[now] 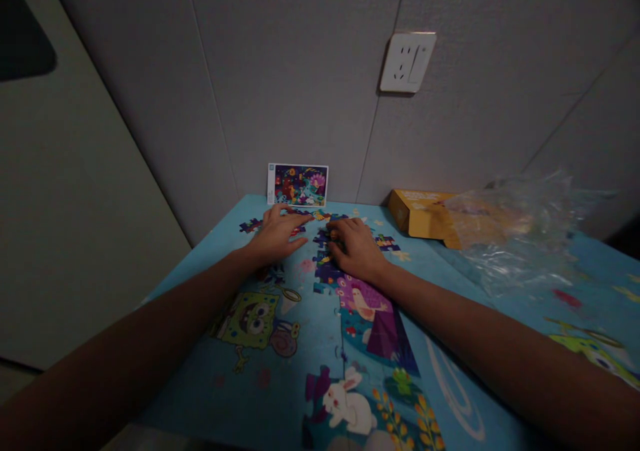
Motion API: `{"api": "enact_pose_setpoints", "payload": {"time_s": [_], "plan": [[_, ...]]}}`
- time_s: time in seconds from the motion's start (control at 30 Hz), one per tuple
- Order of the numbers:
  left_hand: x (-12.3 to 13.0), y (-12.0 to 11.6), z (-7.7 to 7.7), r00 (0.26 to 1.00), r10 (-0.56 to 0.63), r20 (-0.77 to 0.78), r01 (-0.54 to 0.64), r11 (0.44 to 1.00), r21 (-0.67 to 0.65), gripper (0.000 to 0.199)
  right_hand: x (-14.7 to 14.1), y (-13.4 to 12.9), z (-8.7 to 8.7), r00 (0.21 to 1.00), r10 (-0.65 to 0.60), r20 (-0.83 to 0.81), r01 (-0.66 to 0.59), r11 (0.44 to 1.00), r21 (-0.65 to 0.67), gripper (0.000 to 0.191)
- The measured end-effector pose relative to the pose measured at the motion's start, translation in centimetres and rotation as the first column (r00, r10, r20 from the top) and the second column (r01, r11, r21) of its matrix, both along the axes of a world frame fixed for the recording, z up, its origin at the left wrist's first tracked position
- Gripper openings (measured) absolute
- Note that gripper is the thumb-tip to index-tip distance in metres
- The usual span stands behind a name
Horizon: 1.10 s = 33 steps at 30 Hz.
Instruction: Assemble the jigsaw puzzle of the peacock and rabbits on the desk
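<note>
Joined jigsaw pieces (370,331) run from the near edge up the middle of the blue cartoon-printed table cover, with a white rabbit at the near end. My right hand (357,247) rests over the far part of this section, its thumb and fingers spread around dark pieces. To its left, my left hand (280,234) lies palm down with its fingers apart, over purple pieces (250,225) near the far edge. Whatever lies beneath its palm is hidden. A picture card (299,185) leans upright against the wall behind both hands.
At the back right stands a yellow box (423,214), partly covered by a crumpled clear plastic bag (520,231). The grey wall (300,71) rises directly behind the table (200,264) and carries a white socket (408,62).
</note>
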<state>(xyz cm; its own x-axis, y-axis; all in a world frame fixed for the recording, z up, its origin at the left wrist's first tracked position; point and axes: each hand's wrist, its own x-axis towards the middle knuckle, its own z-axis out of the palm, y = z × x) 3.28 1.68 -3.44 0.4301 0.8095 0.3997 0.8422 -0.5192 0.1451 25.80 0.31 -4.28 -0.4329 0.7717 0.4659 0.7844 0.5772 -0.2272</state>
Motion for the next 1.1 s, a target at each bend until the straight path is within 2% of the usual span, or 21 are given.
{"api": "enact_pose_setpoints", "payload": {"time_s": [0.1, 0.33, 0.57, 0.77, 0.97, 1.1], "plan": [[1.0, -0.4, -0.2, 0.998, -0.068, 0.006, 0.068, 0.994, -0.08, 0.05, 0.0, 0.0, 0.0, 1.0, 0.002, -0.006, -0.002, 1.0, 0.013, 0.038], [1.5, -0.3, 0.1, 0.993, -0.089, 0.073, 0.099, 0.983, -0.152, 0.043, 0.0, 0.0, 0.0, 0.999, 0.042, -0.009, -0.041, 0.999, 0.031, 0.035], [1.4, -0.4, 0.4, 0.99, -0.117, 0.081, 0.127, 0.983, -0.134, 0.042, 0.0, 0.2, -0.1, 0.998, 0.055, -0.016, -0.054, 0.998, 0.041, 0.034], [0.4, -0.3, 1.0, 0.989, -0.12, 0.091, 0.122, 0.992, -0.022, 0.044, 0.1, 0.2, -0.3, 0.998, 0.06, -0.029, -0.058, 0.996, 0.069, 0.032], [-1.5, 0.2, 1.6, 0.993, 0.008, 0.118, -0.016, 0.997, 0.074, 0.042, 0.1, 0.2, -0.2, 0.998, 0.051, -0.026, -0.05, 0.997, 0.063, 0.03], [-2.1, 0.5, 1.5, 0.988, 0.067, 0.137, -0.075, 0.996, 0.051, 0.041, 0.1, 0.2, -0.1, 0.998, 0.054, -0.025, -0.052, 0.996, 0.068, 0.029]]}}
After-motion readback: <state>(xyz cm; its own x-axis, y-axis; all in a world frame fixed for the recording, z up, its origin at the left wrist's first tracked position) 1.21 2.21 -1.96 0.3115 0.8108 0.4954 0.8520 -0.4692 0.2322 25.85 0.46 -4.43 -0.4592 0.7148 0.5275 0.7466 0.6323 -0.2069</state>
